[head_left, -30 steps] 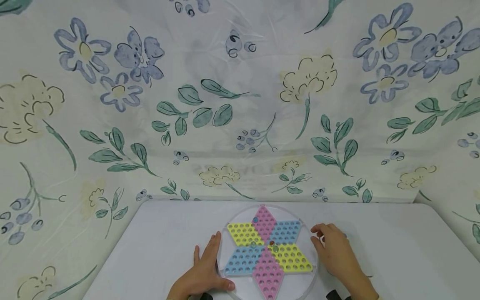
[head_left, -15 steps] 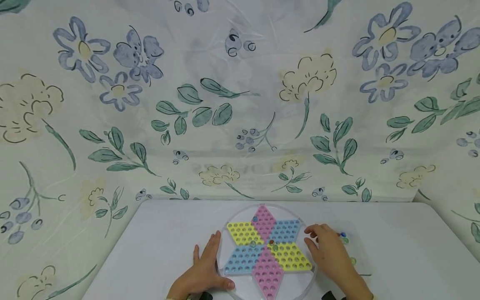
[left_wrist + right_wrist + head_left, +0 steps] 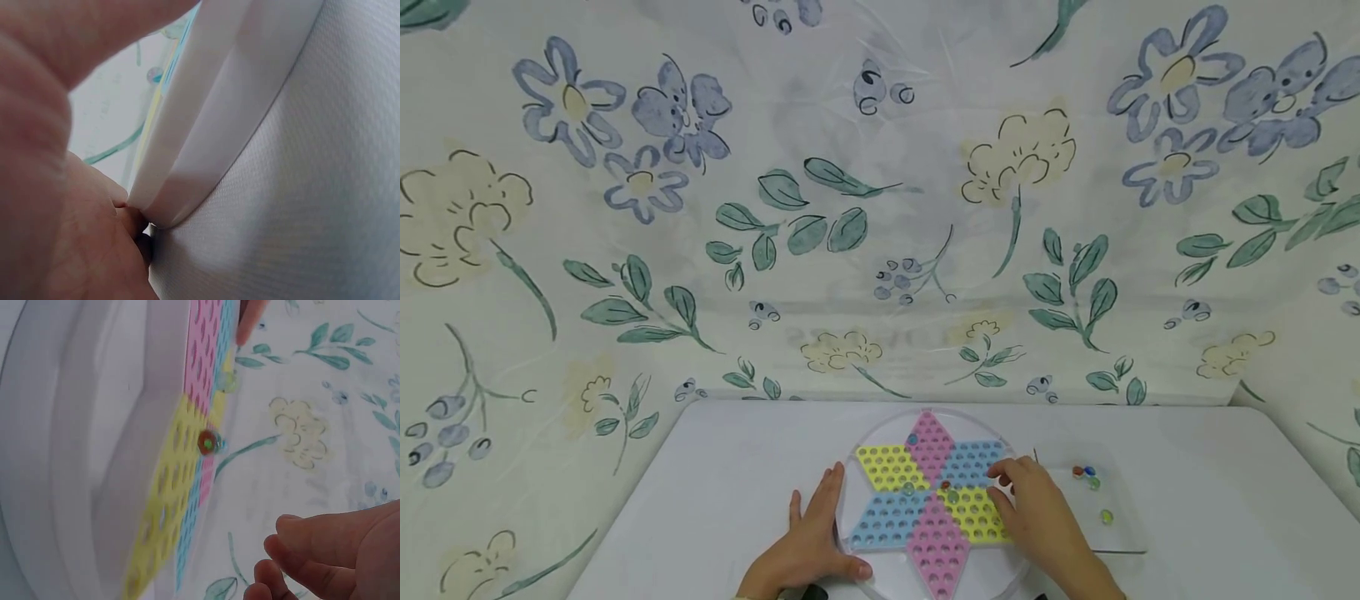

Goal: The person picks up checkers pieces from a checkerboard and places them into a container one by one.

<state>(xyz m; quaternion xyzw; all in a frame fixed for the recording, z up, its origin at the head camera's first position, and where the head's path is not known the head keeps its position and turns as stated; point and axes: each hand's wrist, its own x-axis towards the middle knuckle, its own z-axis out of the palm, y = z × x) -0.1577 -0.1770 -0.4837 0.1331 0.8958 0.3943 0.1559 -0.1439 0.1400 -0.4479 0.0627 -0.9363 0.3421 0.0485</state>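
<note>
A round white Chinese checkers board (image 3: pixel 880 575) with a pink, yellow and blue star of holes lies on the table. Several marbles sit in its holes, including a red one (image 3: pixel 208 442) near the centre. My left hand (image 3: pixel 805 533) rests against the board's left rim, its fingers straight and spread, thumb at the lower edge; the white rim (image 3: pixel 187 125) touches it in the left wrist view. Over the board's right side, my right hand (image 3: pixel 1033 508) has thumb and fingertips close together above the blue and yellow sections. Whether a marble is between those fingertips cannot be seen.
A clear shallow tray (image 3: pixel 1123 542) stands right of the board, holding several loose marbles, among them a blue marble (image 3: pixel 1089 472) and a yellow-green marble (image 3: pixel 1107 517). The white table (image 3: pixel 737 458) ends at a floral cloth (image 3: pixel 880 250) behind.
My right hand has moved left from beside the tray to over the board's right side, uncovering the marbles in the tray. The left hand keeps its place at the rim.
</note>
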